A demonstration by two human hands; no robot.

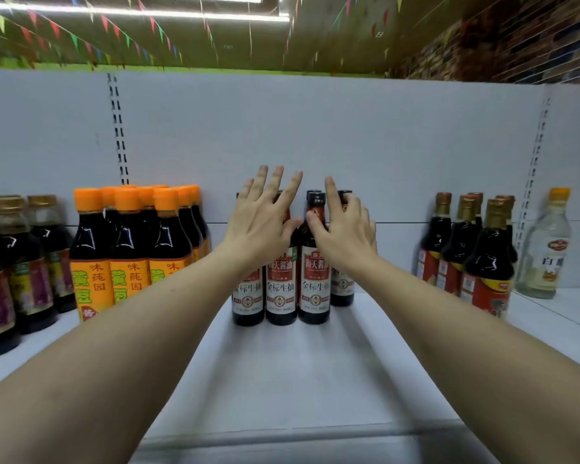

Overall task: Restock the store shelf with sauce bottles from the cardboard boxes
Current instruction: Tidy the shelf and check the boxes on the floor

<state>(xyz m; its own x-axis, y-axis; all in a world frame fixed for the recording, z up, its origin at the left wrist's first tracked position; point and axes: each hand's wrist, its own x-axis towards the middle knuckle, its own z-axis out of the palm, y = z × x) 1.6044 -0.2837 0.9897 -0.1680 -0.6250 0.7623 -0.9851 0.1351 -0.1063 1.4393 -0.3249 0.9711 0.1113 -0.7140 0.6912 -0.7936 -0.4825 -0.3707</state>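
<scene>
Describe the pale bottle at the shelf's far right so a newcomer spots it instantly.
Follow the white shelf to its right end, past the gold-capped dark bottles. The pale bottle stands there alone: clear liquid, orange cap, white label, where every neighbour holds dark sauce.

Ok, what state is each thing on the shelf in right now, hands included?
Black-capped bottles: upright, capped, clustered mid-shelf.
Left hand: fingers straight and spread over those bottles' tops.
Right hand: index straight, other fingers curled at a rear cap; grip unclear.
Orange-capped bottles: upright, capped, packed together.
Red-labelled bottles: upright, capped, right side.
Clear bottle: upright, capped, far right.
Far-left bottles: upright, capped.
</scene>
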